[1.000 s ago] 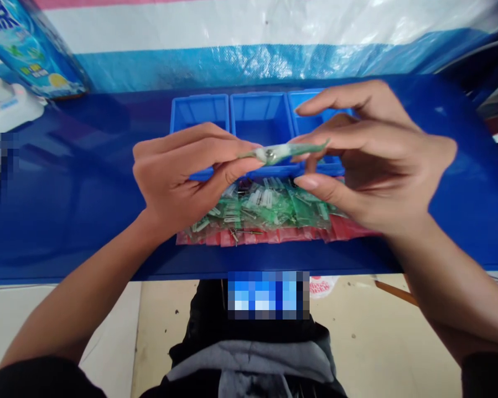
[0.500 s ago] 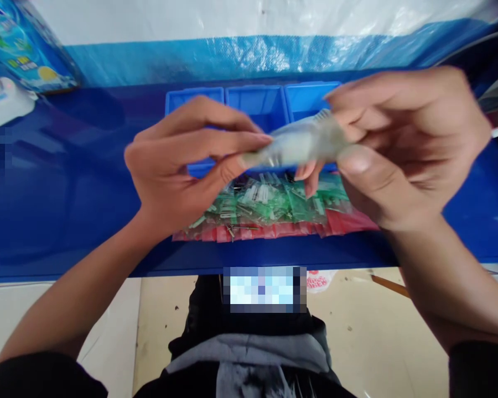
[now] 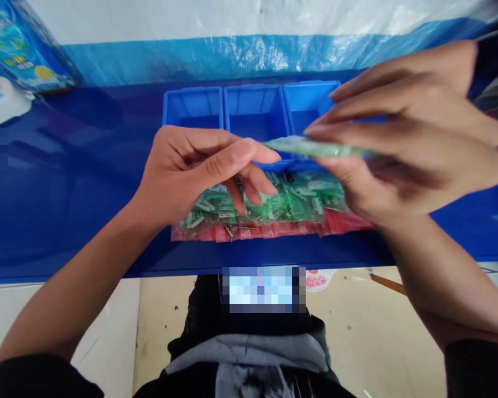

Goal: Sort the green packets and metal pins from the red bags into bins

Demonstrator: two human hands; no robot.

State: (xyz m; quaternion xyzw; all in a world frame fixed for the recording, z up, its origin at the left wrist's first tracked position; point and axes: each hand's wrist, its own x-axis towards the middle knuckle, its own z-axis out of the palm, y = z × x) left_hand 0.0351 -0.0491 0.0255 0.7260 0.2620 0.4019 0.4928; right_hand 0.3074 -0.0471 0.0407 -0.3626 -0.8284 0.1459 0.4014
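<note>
Above the blue table (image 3: pixel 87 166), over the near side of three blue bins (image 3: pixel 255 99): a small greenish see-through bag (image 3: pixel 307 146), seen along its thin edge. Pinched in the right hand (image 3: pixel 415 138), between thumb and fingers, and a bit blurry. At the bag's other end, the left hand (image 3: pixel 182 171), with bent fingers and a thumb close to the tip; hard to tell if gripping it or only touching. On the table, nearer the body than the bins, a messy row of green bags (image 3: pixel 299 204) with clear bits inside, on top of red bags (image 3: pixel 269 229), and a few thin metal pins (image 3: pixel 243 227) there too. By the look of it, one bag up in the air and not yet put down, and lots of bags down in the row; no way to tell how many already handled. Compared with half a second ago: bag turned from wide side to thin edge, left hand rolled over with lower fingers now above the row, right hand flatter. Bins and row in nearly the same spots.
</note>
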